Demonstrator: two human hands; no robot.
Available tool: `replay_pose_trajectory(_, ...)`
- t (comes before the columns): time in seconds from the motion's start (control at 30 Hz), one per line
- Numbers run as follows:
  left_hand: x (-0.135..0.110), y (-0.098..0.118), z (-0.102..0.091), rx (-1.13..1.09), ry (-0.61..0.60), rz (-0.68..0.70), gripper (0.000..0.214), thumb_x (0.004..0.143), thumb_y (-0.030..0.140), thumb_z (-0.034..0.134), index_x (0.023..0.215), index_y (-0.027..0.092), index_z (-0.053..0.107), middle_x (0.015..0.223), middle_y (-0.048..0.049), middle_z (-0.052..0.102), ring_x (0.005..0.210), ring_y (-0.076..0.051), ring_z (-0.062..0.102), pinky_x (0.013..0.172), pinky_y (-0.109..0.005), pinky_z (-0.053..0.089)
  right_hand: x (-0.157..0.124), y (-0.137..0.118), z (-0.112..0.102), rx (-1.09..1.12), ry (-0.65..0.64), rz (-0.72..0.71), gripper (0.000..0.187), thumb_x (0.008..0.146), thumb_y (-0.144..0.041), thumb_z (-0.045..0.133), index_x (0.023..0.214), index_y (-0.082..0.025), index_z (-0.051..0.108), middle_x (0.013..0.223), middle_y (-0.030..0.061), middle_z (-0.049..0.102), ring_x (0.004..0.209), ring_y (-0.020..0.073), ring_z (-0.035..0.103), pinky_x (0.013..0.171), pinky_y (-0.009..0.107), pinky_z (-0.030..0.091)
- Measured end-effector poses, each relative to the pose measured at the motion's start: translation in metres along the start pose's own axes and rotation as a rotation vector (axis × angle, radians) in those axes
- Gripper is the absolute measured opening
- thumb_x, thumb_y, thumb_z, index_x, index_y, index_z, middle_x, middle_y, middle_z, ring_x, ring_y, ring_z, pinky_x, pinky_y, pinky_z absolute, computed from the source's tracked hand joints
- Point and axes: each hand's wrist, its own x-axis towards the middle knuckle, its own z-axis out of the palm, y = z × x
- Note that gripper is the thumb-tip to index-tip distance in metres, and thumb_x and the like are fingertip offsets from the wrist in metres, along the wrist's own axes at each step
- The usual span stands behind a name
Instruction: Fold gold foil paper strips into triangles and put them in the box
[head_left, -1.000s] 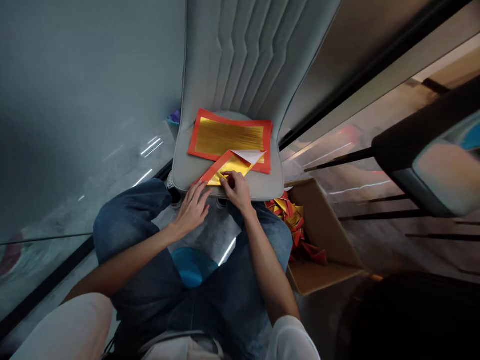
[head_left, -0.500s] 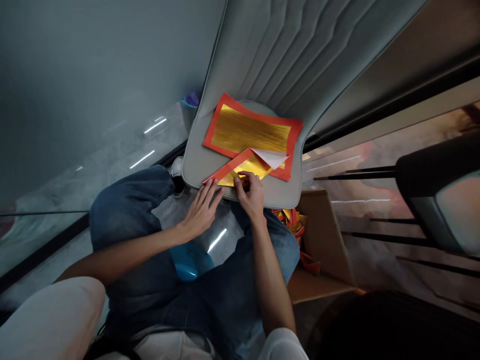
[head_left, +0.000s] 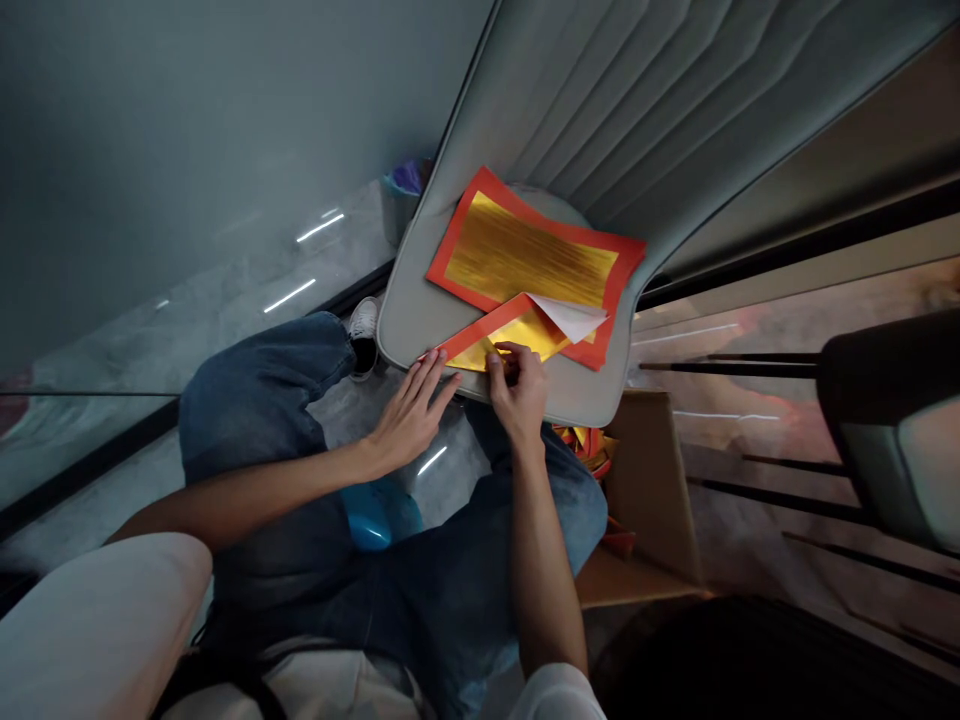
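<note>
A flat rectangular paper sheet (head_left: 531,255) has a red-orange border around a gold foil panel marked with fine streaks. A folded paper sheet (head_left: 510,335) shows the same red-orange edge and gold foil, with a plain white underside at its turned corner (head_left: 570,318). Beneath them, a pale grey upholstered chair (head_left: 420,320) has a backrest ribbed with wavy stitched channels. Faded blue denim jeans (head_left: 255,390) are mottled lighter across the knee. A glossy bright blue rounded object (head_left: 379,515) lies below. A black-and-white sneaker (head_left: 364,335) sits near the chair. A plain brown cardboard box (head_left: 652,490) holds red and gold paper pieces (head_left: 585,450).
</note>
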Motion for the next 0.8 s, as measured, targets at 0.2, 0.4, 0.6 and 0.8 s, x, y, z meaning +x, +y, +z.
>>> replay_pose_trajectory(0.2, 0.0009, -0.0005, 0.0008, -0.006, -0.003, -0.005, 0.088, 0.094, 0.003, 0.056, 0.174, 0.012, 0.021, 0.182, -0.0198, -0.013, 0.170, -0.039, -0.001, 0.137, -0.062, 0.027, 0.0006, -0.0012, 0.0002, 0.000, 0.009, -0.003, 0.023, 0.104, -0.043, 0.062, 0.111, -0.023, 0.070, 0.091, 0.0072, 0.070, 0.088, 0.0262, 0.064, 0.083, 0.044, 0.052)
replay_pose_trajectory(0.4, 0.0013, 0.0002, -0.0013, 0.005, -0.029, -0.015, 0.087, 0.094, 0.004, 0.057, 0.174, 0.012, 0.025, 0.183, -0.0193, -0.008, 0.170, -0.039, 0.000, 0.138, -0.062, 0.025, 0.0001, -0.0006, 0.0001, 0.005, 0.003, 0.005, 0.024, 0.105, -0.043, 0.061, 0.113, -0.023, 0.069, 0.092, 0.0072, 0.070, 0.087, 0.0257, 0.064, 0.081, 0.043, 0.052)
replay_pose_trajectory(0.6, 0.0015, 0.0023, -0.0038, 0.059, -0.061, -0.043, 0.081, 0.096, 0.010, 0.063, 0.171, 0.012, 0.032, 0.182, -0.0236, -0.001, 0.170, -0.039, 0.003, 0.138, -0.063, 0.020, -0.0007, 0.0003, 0.0006, 0.012, 0.005, 0.018, 0.025, 0.105, -0.045, 0.060, 0.113, -0.023, 0.069, 0.090, 0.0066, 0.068, 0.085, 0.0262, 0.064, 0.082, 0.044, 0.051)
replay_pose_trajectory(0.8, -0.0004, 0.0019, -0.0018, 0.073, -0.035, -0.046, 0.083, 0.095, 0.009, 0.063, 0.171, 0.013, 0.032, 0.183, -0.0228, 0.000, 0.170, -0.038, 0.003, 0.138, -0.062, 0.020, -0.0015, 0.0004, -0.0004, 0.014, -0.007, 0.008, 0.024, 0.106, -0.044, 0.061, 0.115, -0.024, 0.070, 0.094, 0.0074, 0.070, 0.088, 0.0263, 0.065, 0.083, 0.044, 0.052)
